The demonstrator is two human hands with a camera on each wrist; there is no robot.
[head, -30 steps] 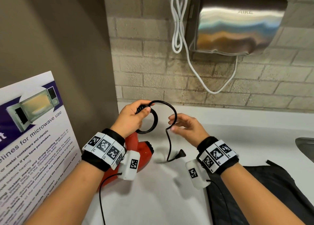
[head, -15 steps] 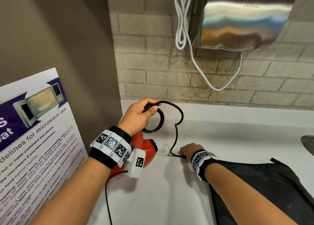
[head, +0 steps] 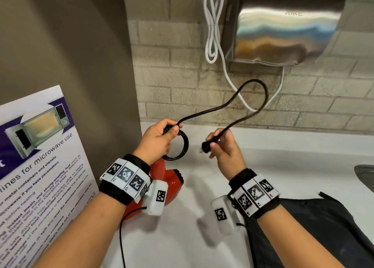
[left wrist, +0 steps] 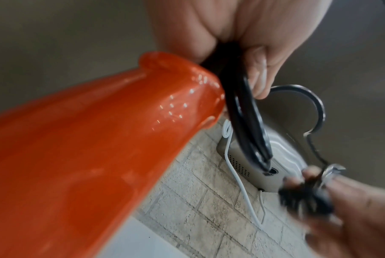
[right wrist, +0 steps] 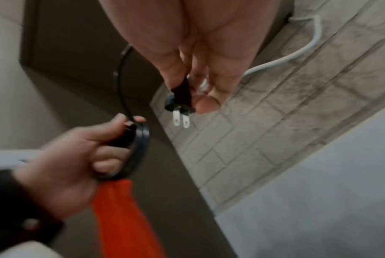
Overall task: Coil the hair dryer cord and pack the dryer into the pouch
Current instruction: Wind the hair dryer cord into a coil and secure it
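Observation:
My left hand (head: 162,137) grips the coiled loops of the black cord (head: 183,146) at the end of the red hair dryer's handle; the red hair dryer (head: 168,184) hangs below that wrist over the white counter. From the coil a free length of cord (head: 253,85) arcs up and back down to my right hand (head: 219,144), which pinches the plug (right wrist: 180,101) with its two prongs pointing down. In the left wrist view the dryer handle (left wrist: 87,148) fills the left side. The black pouch (head: 323,233) lies flat at the lower right.
A steel hand dryer (head: 283,25) with a white cable (head: 210,25) hangs on the brick wall behind. A microwave poster (head: 36,166) leans at the left against a brown panel. A sink edge (head: 366,176) shows at the far right of the white counter (head: 182,237).
My right hand picked the plug up off the counter and lifted it level with the left hand. The free cord now arcs up high. The left hand kept hold of the coil.

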